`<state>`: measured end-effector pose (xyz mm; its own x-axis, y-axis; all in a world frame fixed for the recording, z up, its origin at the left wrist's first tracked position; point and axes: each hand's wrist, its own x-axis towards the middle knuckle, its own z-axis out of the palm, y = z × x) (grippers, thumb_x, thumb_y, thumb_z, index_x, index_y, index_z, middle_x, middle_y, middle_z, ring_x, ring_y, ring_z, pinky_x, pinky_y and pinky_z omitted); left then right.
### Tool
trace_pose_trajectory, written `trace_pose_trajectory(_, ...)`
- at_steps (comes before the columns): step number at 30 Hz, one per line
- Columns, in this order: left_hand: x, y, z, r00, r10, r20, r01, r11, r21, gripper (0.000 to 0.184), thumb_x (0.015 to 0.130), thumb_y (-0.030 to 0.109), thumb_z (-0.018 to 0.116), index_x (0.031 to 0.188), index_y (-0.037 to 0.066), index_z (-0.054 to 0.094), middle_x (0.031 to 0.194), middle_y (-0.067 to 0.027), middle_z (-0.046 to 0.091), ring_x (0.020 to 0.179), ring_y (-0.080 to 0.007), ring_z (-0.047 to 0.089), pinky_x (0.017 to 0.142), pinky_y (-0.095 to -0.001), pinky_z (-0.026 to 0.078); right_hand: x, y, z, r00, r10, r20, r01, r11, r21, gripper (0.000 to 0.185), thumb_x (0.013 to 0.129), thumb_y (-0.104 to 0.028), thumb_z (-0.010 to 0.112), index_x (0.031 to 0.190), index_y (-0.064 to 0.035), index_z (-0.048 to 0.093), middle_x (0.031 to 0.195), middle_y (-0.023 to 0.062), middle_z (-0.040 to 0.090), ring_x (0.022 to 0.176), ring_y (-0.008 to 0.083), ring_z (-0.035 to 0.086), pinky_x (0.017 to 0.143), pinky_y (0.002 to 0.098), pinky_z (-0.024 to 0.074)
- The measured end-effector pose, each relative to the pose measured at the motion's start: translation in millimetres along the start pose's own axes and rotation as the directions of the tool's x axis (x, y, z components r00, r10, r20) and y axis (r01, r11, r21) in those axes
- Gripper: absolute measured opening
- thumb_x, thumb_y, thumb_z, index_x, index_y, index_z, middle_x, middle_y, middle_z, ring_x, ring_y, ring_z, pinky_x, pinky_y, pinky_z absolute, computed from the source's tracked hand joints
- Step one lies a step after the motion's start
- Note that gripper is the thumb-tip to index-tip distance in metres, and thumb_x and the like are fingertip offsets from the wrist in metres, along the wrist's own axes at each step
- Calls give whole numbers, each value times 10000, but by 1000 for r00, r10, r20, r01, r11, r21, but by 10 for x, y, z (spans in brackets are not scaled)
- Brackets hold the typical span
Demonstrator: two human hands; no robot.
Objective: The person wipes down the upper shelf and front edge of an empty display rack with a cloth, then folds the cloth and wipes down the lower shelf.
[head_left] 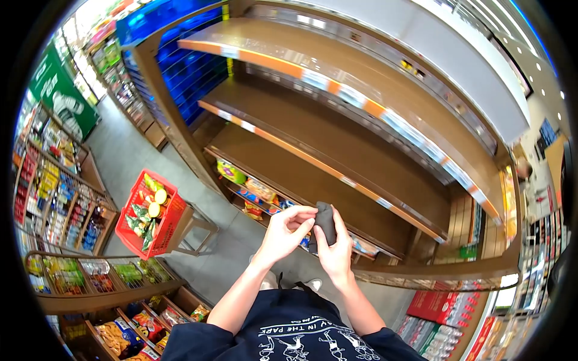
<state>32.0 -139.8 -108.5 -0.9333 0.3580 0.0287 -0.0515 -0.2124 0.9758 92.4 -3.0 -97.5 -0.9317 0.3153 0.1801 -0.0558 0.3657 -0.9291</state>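
Observation:
A dark grey bundle, seemingly folded cloth (326, 224), is held up in front of my chest. My right hand (336, 249) is closed round its near side, thumb across the front. From the other side my left hand (285, 233) meets the bundle with bent fingers, the fingertips at its upper left edge and the thumb close to it. Just beyond both hands stands a brown shelf unit (313, 156) with orange-edged boards and price labels. Packaged snacks (259, 189) sit on its lowest level, partly hidden behind my hands.
To the left, a red basket (129, 231) holding produce rests on a stool (195, 231). Bins of snack bags (120, 337) stand at the lower left. Bottle packs (430, 331) stand at the lower right. Grey floor (120, 135) runs between the displays.

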Motion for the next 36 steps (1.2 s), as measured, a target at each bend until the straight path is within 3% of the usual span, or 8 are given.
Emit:
trace_pose_trajectory(4,-44,9,-598,988,57,-143,-54,998,23,266,928,52,716,1176,1,637,953,-28,638,845,-81,613,766,-231,539,114,-168,578,987,-73,143,82,995,-53,519,928,-71,676,1408,43,516,1304,269,634,1190,330,650,1017,376,498)
trace_pose_trajectory(6,-76,95,-830,960,78,-268,-71,997,37,289,920,74,732,1180,12,625,1024,-52,621,873,-90,608,765,-230,534,207,-244,855,978,-135,159,146,987,-60,501,935,-83,666,1401,37,527,1280,265,649,1167,320,664,996,377,509)
trace_pose_trajectory(8,-108,111,-1083,953,66,-294,-53,997,54,326,931,113,730,1219,13,616,1109,-75,612,903,-109,614,778,-238,533,236,-378,1037,976,-53,211,60,998,-23,488,940,-85,656,1396,37,532,1244,256,668,1126,302,682,966,373,524)
trace_pose_trajectory(14,-147,55,-1509,973,-7,-232,-1,999,-35,304,956,159,700,1208,-4,650,1044,-58,704,958,-100,634,797,-270,530,380,-521,1415,941,-88,326,106,994,-35,487,930,-84,655,1383,51,539,1222,259,673,1105,297,687,962,368,529)
trace_pose_trajectory(23,143,50,-1666,931,45,-363,-60,998,-29,251,953,177,717,1114,-12,685,951,-57,722,809,-92,649,723,-259,534,815,-652,1566,887,-91,453,138,988,-71,508,913,-103,683,1390,16,554,1241,240,659,1148,326,663,983,380,508)
trace_pose_trajectory(25,238,145,-1715,929,54,-367,-54,998,9,241,950,172,720,1102,-13,693,932,-57,724,786,-88,649,704,-257,536,961,-576,1605,878,-112,465,141,990,-28,512,917,-113,688,1396,7,552,1234,231,662,1145,322,664,980,379,509)
trace_pose_trajectory(27,365,237,-1771,935,3,-355,25,997,76,197,959,110,706,1102,-22,675,993,-50,711,885,-85,651,807,-250,543,1094,-547,1654,874,-138,465,145,989,21,516,921,-123,693,1402,-2,550,1228,222,666,1142,318,666,977,378,511)
trace_pose_trajectory(36,800,287,-1834,928,45,-371,-24,998,62,284,952,172,721,1150,-27,680,965,-56,706,827,-81,631,730,-237,529,1588,-420,1757,876,-240,419,199,970,139,475,957,-141,662,1394,3,545,1184,235,668,1082,342,683,925,384,532)
